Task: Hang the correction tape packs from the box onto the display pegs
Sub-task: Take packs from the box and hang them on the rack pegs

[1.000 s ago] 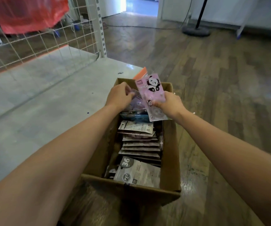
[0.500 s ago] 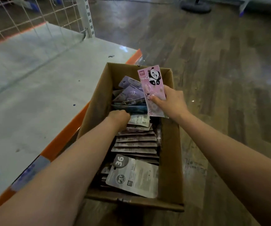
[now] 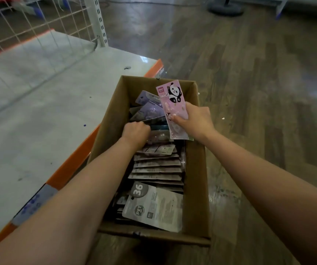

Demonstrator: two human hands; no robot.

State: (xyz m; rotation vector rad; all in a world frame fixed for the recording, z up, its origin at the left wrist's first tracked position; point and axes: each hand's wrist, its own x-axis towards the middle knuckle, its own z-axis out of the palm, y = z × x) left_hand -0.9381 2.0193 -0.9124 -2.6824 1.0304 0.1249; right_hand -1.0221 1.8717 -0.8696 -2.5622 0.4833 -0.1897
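Note:
An open cardboard box (image 3: 196, 169) stands on the floor against the shelf edge, filled with several correction tape packs. My right hand (image 3: 196, 119) holds a pink panda pack (image 3: 170, 98) upright over the box's far right side. My left hand (image 3: 134, 132) reaches down into the box with its fingers curled around the edge of a pack (image 3: 154, 121) in the stack; purple packs (image 3: 148, 108) lie just beyond it. A row of grey packs (image 3: 157, 163) fills the middle, and a pack marked 36 (image 3: 154, 205) lies at the near end.
A grey shelf deck (image 3: 39, 111) with an orange front edge (image 3: 73, 159) runs along the left of the box. White wire grid panel (image 3: 29, 29) and a slotted upright post (image 3: 99, 20) stand at the back left. Wooden floor (image 3: 259, 92) spreads right; a round stand base (image 3: 226, 8) sits far back.
My left hand dropped from the far end down into the stack and closed on a pack edge. My right hand kept the panda pack. The view tilted downward, closer to the box.

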